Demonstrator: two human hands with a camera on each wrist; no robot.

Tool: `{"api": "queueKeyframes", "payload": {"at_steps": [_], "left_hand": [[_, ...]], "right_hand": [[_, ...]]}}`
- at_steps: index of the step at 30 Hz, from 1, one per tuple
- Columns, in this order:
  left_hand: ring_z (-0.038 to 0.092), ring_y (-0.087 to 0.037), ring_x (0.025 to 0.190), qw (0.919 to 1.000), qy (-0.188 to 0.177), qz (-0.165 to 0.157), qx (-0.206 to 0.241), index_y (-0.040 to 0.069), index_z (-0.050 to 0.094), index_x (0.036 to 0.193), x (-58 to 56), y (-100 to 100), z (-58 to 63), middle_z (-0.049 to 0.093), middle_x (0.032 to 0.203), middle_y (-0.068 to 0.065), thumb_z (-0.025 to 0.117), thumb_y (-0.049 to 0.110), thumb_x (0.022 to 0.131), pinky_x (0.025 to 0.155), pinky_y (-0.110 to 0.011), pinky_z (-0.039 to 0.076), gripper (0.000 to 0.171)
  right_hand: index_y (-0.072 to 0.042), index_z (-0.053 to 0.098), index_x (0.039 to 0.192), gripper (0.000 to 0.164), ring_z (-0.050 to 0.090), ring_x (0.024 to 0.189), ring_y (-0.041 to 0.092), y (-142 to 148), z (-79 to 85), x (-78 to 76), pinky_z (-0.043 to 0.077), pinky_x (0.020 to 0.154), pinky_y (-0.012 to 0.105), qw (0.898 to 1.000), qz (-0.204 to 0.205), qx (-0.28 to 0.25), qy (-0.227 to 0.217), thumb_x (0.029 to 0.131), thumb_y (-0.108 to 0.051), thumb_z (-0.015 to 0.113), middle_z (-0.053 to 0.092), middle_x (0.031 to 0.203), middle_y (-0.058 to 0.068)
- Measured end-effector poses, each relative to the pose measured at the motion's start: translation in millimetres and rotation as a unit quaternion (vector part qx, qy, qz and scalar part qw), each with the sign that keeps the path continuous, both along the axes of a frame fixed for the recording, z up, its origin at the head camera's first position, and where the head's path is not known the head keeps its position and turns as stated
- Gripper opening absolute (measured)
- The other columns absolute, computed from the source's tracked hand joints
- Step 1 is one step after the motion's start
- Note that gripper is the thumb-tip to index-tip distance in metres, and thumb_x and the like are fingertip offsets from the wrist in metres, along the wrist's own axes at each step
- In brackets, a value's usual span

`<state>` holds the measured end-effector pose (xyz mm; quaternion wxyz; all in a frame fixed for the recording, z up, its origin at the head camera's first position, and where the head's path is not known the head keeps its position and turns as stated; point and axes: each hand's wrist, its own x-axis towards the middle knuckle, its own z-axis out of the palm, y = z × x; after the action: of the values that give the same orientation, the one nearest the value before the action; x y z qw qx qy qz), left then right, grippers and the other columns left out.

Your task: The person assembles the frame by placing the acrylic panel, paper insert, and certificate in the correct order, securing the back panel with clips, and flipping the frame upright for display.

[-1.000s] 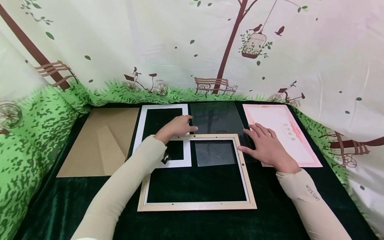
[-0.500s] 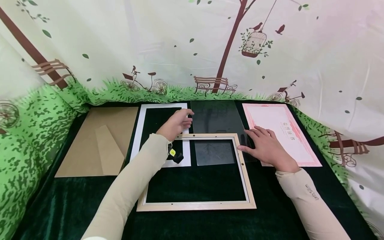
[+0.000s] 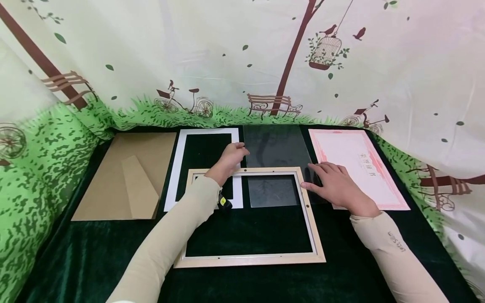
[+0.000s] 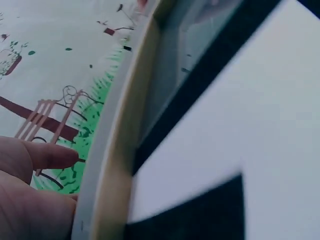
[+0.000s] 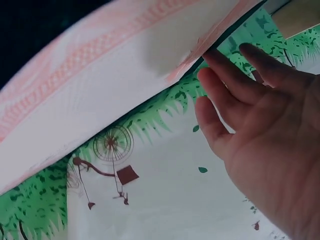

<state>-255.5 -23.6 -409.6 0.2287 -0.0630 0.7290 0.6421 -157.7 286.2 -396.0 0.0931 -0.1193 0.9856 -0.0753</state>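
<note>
A pale wooden picture frame [image 3: 250, 260] lies flat, its far rail crossing a white mat board [image 3: 172, 189] and a clear sheet [image 3: 274, 145]. My left hand [image 3: 229, 162] reaches over that far rail, its fingers relaxed and pointing right. In the left wrist view, its fingers [image 4: 55, 156] are beside the frame rail [image 4: 112, 150]; nothing is visibly pinched. My right hand [image 3: 339, 185] spreads above the clear sheet and a pink-bordered certificate [image 3: 363, 168], thumb at the frame's right rail. In the right wrist view, the fingers of that hand [image 5: 280, 125] look relaxed near the certificate [image 5: 115, 70].
A brown backing board [image 3: 100, 181] with an easel stand [image 3: 138, 189] lies at the left. Dark green velvet cloth [image 3: 242, 282] covers the table. A printed curtain [image 3: 212, 50] hangs behind it. A small black device [image 3: 224, 203] sits under my left wrist.
My left hand has shifted slightly right along the far rail, and its fingers changed from spread to more gathered. The right hand and the frame have barely moved.
</note>
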Motion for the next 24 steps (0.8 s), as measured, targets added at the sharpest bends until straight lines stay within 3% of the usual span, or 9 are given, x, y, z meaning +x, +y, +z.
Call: {"api": "queueKeyframes", "payload": {"at_steps": [5, 8, 13, 16, 19, 22, 24], "left_hand": [[0.048, -0.027, 0.138, 0.9985, 0.042, 0.034, 0.010, 0.015, 0.032, 0.156, 1.7, -1, -9.2, 0.051, 0.148, -0.010, 0.057, 0.008, 0.100, 0.113, -0.039, 0.042, 0.062], [0.053, -0.027, 0.133, 0.9973, 0.050, 0.046, 0.029, 0.017, 0.031, 0.156, 1.5, -1, -14.3, 0.054, 0.142, -0.009, 0.061, 0.002, 0.097, 0.109, -0.039, 0.046, 0.068], [0.056, -0.026, 0.129, 0.9962, 0.053, 0.058, 0.039, 0.017, 0.033, 0.155, 0.1, 3, -16.9, 0.056, 0.139, -0.010, 0.066, -0.003, 0.092, 0.105, -0.038, 0.049, 0.074], [0.055, -0.026, 0.129, 0.9941, 0.041, 0.078, 0.064, 0.016, 0.037, 0.153, -0.2, 6, -14.6, 0.057, 0.138, -0.011, 0.065, -0.005, 0.092, 0.105, -0.039, 0.049, 0.071], [0.055, -0.027, 0.129, 0.9880, 0.017, 0.105, 0.112, 0.014, 0.042, 0.151, -0.3, 8, -12.2, 0.056, 0.139, -0.012, 0.059, -0.011, 0.093, 0.106, -0.043, 0.049, 0.065], [0.055, -0.026, 0.126, 0.9780, -0.006, 0.135, 0.159, 0.012, 0.049, 0.146, 0.1, 10, -10.5, 0.056, 0.138, -0.012, 0.052, -0.019, 0.091, 0.109, -0.049, 0.045, 0.063], [0.055, -0.024, 0.122, 0.9771, -0.007, 0.142, 0.159, 0.010, 0.054, 0.142, 0.7, 11, -10.1, 0.057, 0.137, -0.011, 0.052, -0.020, 0.090, 0.110, -0.051, 0.043, 0.060]], "right_hand": [[-0.004, 0.034, 0.154, 0.096, 0.031, 0.141, 0.049, 3, -1.9, -8.4, 0.021, 0.112, 0.067, 0.999, 0.000, -0.028, -0.024, 0.089, -0.074, 0.050, 0.038, 0.152, 0.028], [-0.001, 0.028, 0.155, 0.103, 0.033, 0.139, 0.051, 4, -2.8, -16.3, 0.027, 0.111, 0.068, 0.997, -0.004, -0.058, -0.048, 0.086, -0.071, 0.058, 0.038, 0.151, 0.030], [0.002, 0.014, 0.157, 0.114, 0.038, 0.136, 0.052, 5, 2.0, -28.2, 0.040, 0.105, 0.065, 0.984, -0.028, -0.139, -0.109, 0.083, -0.062, 0.071, 0.037, 0.150, 0.034], [-0.002, 0.006, 0.159, 0.111, 0.037, 0.138, 0.051, 6, 7.8, -34.9, 0.041, 0.105, 0.063, 0.968, -0.068, -0.188, -0.154, 0.087, -0.059, 0.068, 0.033, 0.152, 0.033], [-0.006, 0.000, 0.160, 0.104, 0.030, 0.142, 0.050, 7, 13.5, -41.6, 0.033, 0.112, 0.064, 0.942, -0.122, -0.241, -0.201, 0.093, -0.056, 0.062, 0.028, 0.155, 0.032], [-0.004, 0.004, 0.160, 0.092, 0.024, 0.147, 0.048, 9, 16.6, -47.9, 0.026, 0.117, 0.063, 0.916, -0.162, -0.289, -0.226, 0.099, -0.047, 0.057, 0.023, 0.159, 0.031], [0.001, 0.010, 0.158, 0.080, 0.021, 0.149, 0.047, 10, 16.7, -50.5, 0.023, 0.118, 0.062, 0.905, -0.171, -0.313, -0.230, 0.102, -0.036, 0.054, 0.020, 0.160, 0.032]]}}
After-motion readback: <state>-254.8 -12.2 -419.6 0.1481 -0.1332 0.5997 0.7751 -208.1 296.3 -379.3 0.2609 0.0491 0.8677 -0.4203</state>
